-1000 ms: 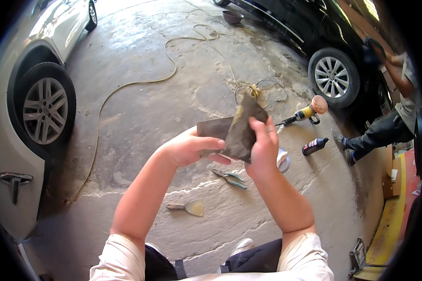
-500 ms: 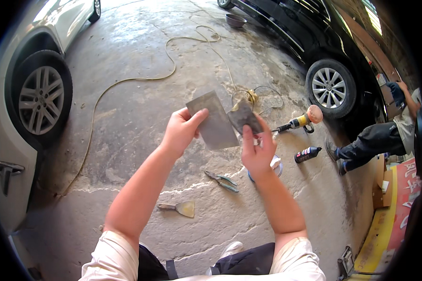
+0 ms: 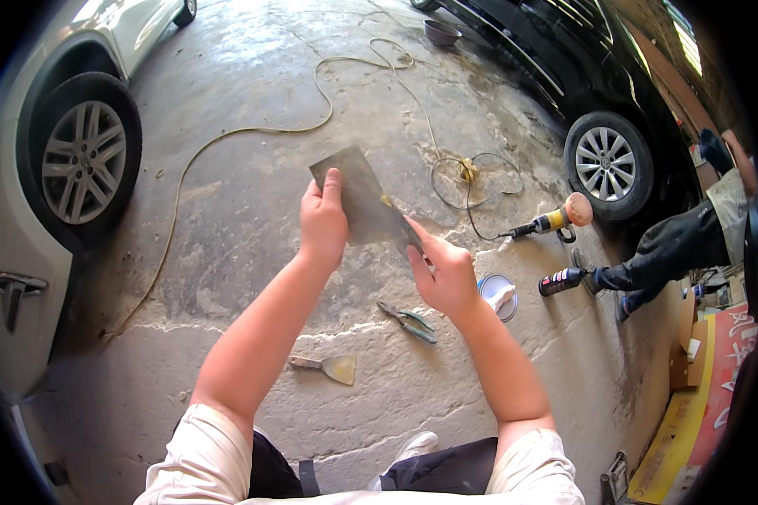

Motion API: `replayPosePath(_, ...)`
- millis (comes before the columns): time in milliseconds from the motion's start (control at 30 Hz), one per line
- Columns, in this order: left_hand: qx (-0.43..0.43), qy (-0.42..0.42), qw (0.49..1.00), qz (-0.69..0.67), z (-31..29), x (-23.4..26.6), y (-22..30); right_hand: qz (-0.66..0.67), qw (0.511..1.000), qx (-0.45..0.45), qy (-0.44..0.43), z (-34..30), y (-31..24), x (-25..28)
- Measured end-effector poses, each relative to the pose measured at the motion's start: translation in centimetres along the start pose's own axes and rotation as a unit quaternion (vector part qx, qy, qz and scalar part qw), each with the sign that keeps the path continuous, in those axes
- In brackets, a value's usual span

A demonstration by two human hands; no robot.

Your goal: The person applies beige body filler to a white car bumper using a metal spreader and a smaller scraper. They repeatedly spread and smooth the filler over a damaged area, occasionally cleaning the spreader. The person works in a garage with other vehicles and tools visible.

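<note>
My left hand [image 3: 322,223] grips a flat grey rectangular plate [image 3: 349,189] by its left edge, thumb on top. Pinched in my right hand [image 3: 448,273] is a smaller dark flat spreader [image 3: 405,236], turned nearly edge-on and overlapping the plate's right side. A yellowish dab shows where the two meet; whether the spreader presses on the plate I cannot tell. On the concrete below lie a putty knife [image 3: 338,369] and pliers with green-blue handles [image 3: 411,323]. Beside my right wrist is a round blue-rimmed tin [image 3: 511,305] with a white piece on it.
A polisher [image 3: 554,221] with an orange pad and a dark bottle [image 3: 561,282] are at right, near another person's legs [image 3: 669,252]. A white car [image 3: 25,269] stands left, a black car [image 3: 547,59] right. A pale hose or cable [image 3: 177,210] winds across the floor.
The spreader has come over to the plate's right side and tipped edge-on. My right hand has moved left and down; the plate has shifted slightly up and left.
</note>
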State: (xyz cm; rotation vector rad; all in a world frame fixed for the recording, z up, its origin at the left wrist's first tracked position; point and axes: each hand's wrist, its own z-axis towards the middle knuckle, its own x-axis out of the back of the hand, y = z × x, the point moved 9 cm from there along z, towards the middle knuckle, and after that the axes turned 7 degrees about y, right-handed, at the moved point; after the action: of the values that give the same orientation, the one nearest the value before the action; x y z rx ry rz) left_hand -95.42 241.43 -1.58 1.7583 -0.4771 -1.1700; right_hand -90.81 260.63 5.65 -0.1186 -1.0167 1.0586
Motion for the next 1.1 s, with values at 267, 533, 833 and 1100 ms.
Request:
replayPosePath(267, -0.114, 0.051, 0.979, 0.160, 0.9, 1.9, -0.9, -0.215, 0.966, 0.133, 0.053, -1.5, -1.1, -2.7)
replayPosePath(533, -0.060, 0.048, 0.982, 0.172, 0.7, 2.5, -1.3, -0.240, 0.967, -0.082, -0.014, -2.7, 8.3, -3.5)
replayPosePath(833, 0.055, -0.030, 0.995, 0.081, 0.7, 1.1, -2.8, 0.275, 0.877, -0.325, 0.223, -1.8, 11.0, -0.1)
replayPosePath(1100, 0.123, -0.241, 0.963, -0.003, -3.2, -4.6, -2.2, 0.326, 0.782, -0.401, 0.348, -2.8, 10.2, 0.4)
